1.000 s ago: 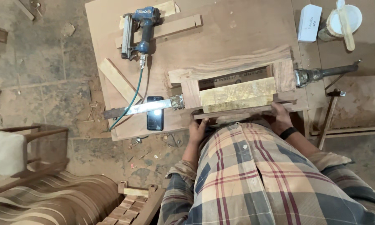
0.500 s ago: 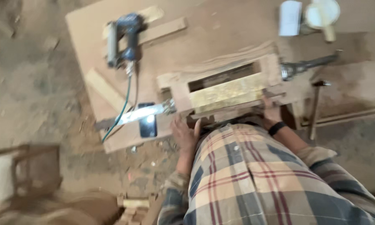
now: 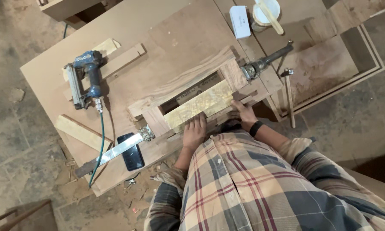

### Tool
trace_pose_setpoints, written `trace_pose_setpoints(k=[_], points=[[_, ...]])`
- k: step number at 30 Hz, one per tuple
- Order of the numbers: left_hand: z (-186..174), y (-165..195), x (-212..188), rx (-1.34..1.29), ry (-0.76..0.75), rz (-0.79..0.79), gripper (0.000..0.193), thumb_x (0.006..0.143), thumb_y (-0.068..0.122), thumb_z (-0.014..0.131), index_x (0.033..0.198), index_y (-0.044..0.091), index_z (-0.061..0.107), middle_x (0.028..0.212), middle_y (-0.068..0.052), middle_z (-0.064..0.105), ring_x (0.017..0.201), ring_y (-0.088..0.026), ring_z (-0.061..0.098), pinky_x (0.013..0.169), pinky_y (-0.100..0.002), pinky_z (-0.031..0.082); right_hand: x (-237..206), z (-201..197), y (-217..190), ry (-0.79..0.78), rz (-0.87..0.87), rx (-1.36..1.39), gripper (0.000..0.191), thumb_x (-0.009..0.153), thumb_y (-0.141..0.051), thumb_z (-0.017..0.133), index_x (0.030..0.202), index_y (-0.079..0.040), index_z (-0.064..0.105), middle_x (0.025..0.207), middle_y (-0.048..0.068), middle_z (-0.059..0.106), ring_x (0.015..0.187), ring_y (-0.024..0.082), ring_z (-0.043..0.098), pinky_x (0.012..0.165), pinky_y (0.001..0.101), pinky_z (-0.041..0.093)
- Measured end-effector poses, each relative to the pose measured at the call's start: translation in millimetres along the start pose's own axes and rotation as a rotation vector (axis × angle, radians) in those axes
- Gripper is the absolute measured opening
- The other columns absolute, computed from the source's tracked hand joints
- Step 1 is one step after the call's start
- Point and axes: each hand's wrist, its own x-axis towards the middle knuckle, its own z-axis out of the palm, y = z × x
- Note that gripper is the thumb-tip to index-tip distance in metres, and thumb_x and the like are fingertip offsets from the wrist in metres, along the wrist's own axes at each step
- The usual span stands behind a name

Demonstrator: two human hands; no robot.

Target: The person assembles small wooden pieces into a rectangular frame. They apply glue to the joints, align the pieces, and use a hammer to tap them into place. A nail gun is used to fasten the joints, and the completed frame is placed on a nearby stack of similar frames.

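Blue nail gun (image 3: 84, 79) with green hose (image 3: 99, 145), dark phone (image 3: 131, 151), hammer (image 3: 289, 96), white box (image 3: 240, 21), white tub (image 3: 266, 11).
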Motion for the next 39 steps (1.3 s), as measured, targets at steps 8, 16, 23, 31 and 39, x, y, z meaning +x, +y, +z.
trace_pose_setpoints(k=[8,16,23,31,39], points=[[9,1,1,-0.026,0.037,-0.013,0.056,0.093,0.021,0.053,0.144,-0.004,0.049,0.136,-0.024,0.06,0.12,-0.039,0.062,0.104,-0.051,0.049,12,5,3,0.115,0.023,-0.031,0.062,0.083,-0.037,0.08,0.125,0.004,0.06,0.102,0.018,0.068,0.072,0.031,0.071,0.061,0.0436,0.059],[12,-3,11,0.069,0.171,0.037,0.048,0.093,0.021,0.054,0.134,-0.004,0.056,0.125,-0.02,0.066,0.108,-0.035,0.068,0.095,-0.048,0.055,32,4,6,-0.063,0.03,0.135,0.045,0.087,-0.035,0.073,0.121,-0.007,0.066,0.101,0.009,0.073,0.08,0.026,0.074,0.068,0.0422,0.062],[8,-3,7,-0.081,0.109,-0.031,0.047,0.094,0.02,0.057,0.135,-0.003,0.057,0.129,-0.021,0.066,0.112,-0.034,0.067,0.096,-0.045,0.055,-9,-34,-15,-0.06,-0.278,-0.959,0.06,0.084,-0.055,0.076,0.114,-0.005,0.065,0.104,0.017,0.075,0.092,0.031,0.074,0.083,0.0412,0.061],[-23,-1,10,-0.237,0.106,-0.11,0.056,0.086,0.02,0.061,0.137,-0.003,0.056,0.128,-0.022,0.065,0.114,-0.036,0.066,0.102,-0.044,0.051,-31,19,-99,-0.323,-1.33,-1.953,0.114,0.064,-0.067,0.078,0.152,-0.009,0.035,0.157,0.022,0.034,0.147,0.038,0.029,0.119,0.0621,0.02],[-52,-10,-4,-0.189,0.117,-0.071,0.046,0.094,0.017,0.06,0.138,0.004,0.055,0.128,-0.013,0.065,0.117,-0.029,0.063,0.094,-0.04,0.05,-12,47,-114,-0.426,-1.276,-2.168,0.113,0.071,-0.056,0.08,0.16,-0.013,0.026,0.157,0.018,0.037,0.152,0.034,0.027,0.123,0.0638,0.016]])
